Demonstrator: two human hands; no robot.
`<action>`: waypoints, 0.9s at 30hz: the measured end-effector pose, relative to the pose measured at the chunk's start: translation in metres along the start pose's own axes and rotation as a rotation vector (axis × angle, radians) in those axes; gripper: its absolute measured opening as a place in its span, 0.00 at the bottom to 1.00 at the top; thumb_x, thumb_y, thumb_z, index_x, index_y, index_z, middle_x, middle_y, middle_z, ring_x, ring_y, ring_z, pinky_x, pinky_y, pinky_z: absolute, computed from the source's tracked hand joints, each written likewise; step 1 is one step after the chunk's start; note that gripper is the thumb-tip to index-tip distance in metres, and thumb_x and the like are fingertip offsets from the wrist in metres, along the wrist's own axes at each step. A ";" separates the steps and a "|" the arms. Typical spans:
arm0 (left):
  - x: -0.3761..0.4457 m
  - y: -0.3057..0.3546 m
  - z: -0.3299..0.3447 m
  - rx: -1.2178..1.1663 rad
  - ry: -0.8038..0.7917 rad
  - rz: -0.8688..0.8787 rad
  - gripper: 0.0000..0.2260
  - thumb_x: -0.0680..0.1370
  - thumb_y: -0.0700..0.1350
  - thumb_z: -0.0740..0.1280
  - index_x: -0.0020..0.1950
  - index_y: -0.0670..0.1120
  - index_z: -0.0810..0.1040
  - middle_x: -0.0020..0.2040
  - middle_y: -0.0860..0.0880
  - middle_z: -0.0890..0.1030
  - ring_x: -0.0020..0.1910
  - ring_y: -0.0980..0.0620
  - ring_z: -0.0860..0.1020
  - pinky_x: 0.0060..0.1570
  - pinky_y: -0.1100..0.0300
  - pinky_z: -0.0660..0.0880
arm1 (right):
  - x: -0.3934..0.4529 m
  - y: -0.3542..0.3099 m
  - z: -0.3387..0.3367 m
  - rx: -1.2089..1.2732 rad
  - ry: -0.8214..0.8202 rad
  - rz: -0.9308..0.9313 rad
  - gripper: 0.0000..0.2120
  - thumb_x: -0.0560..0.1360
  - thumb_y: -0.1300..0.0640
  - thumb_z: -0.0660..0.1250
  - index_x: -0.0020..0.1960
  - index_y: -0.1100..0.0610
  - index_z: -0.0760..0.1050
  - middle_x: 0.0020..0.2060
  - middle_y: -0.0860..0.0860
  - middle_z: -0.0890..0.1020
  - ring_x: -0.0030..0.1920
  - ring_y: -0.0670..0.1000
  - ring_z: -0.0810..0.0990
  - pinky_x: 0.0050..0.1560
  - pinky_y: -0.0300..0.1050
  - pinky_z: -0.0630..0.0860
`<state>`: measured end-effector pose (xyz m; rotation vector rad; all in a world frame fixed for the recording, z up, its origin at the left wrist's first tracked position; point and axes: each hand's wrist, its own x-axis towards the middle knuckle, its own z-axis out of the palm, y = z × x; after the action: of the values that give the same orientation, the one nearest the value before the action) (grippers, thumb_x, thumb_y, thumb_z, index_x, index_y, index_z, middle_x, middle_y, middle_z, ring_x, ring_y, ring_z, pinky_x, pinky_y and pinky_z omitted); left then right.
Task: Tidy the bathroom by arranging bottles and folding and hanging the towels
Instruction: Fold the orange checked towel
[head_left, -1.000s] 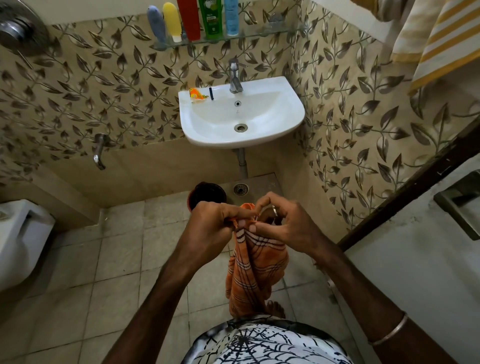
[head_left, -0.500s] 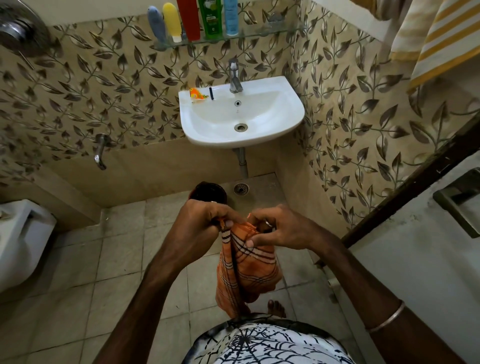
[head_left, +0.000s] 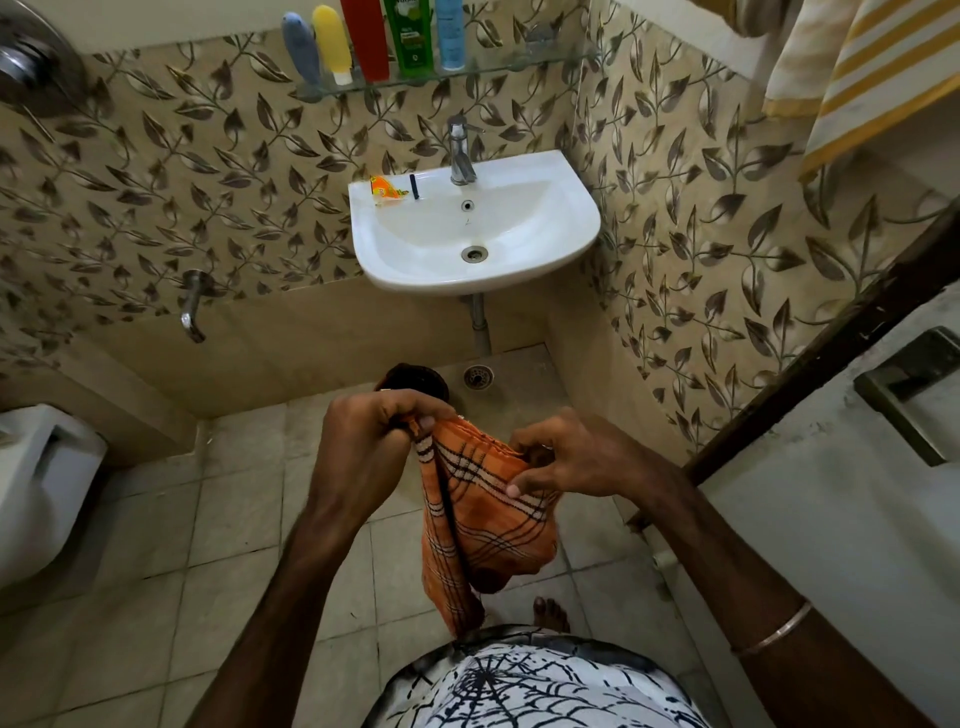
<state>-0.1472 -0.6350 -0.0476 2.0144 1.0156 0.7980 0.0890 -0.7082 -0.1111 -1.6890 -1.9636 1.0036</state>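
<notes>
1. Head view, lower centre of the frame: an orange checked towel (head_left: 483, 525) is held in mid-air above the tiled floor (head_left: 156, 545), hanging doubled over, its lower end near the bottom centre.
2. Left hand (head_left: 363, 441): fingers are curled round the towel's upper left corner, which is pinched tight.
3. Right hand (head_left: 566, 462): the upper right edge is pinched between thumb and fingers; a bangle (head_left: 774, 631) is worn on that forearm.
4. Step in hand, as judged: the folding of the towel, with the two held corners apart and the cloth slack between them.
5. Next move, as judged: the edges would need to be squared and brought together, then the towel carried to a hanging place, probably near the striped towel (head_left: 852, 78) at the upper right.
6. Bottles (head_left: 371, 41): five are stood in a row on the glass shelf (head_left: 519, 65) at the top centre, above the washbasin (head_left: 571, 223); their tops are cut off by the frame.
7. Hidden or unclear: any rail that carries the striped towel is out of frame; the dark round object (head_left: 415, 379) behind the left hand cannot be identified; the small orange packet (head_left: 385, 191) on the basin rim is unreadable.
</notes>
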 end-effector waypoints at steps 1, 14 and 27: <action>0.001 -0.001 0.001 0.001 0.022 -0.003 0.17 0.74 0.28 0.67 0.47 0.50 0.86 0.44 0.58 0.85 0.46 0.62 0.84 0.45 0.68 0.80 | -0.001 0.001 0.000 -0.008 0.001 0.004 0.13 0.71 0.42 0.75 0.52 0.46 0.81 0.46 0.45 0.86 0.45 0.43 0.84 0.45 0.54 0.84; 0.021 -0.022 -0.002 -0.087 0.205 -0.139 0.16 0.74 0.28 0.65 0.47 0.46 0.86 0.43 0.50 0.87 0.42 0.57 0.85 0.42 0.64 0.81 | -0.021 0.013 -0.013 -0.166 -0.075 0.126 0.19 0.74 0.46 0.73 0.64 0.46 0.78 0.54 0.44 0.84 0.50 0.42 0.80 0.48 0.40 0.79; 0.035 -0.035 -0.012 -0.057 0.272 -0.178 0.17 0.73 0.29 0.66 0.47 0.50 0.86 0.42 0.53 0.86 0.43 0.55 0.84 0.44 0.59 0.80 | -0.041 0.045 -0.016 -0.399 0.066 0.263 0.34 0.75 0.49 0.73 0.74 0.39 0.59 0.53 0.43 0.85 0.38 0.40 0.79 0.32 0.33 0.65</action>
<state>-0.1532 -0.5867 -0.0629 1.7698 1.2902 1.0097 0.1410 -0.7412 -0.1252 -2.2099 -2.0341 0.6515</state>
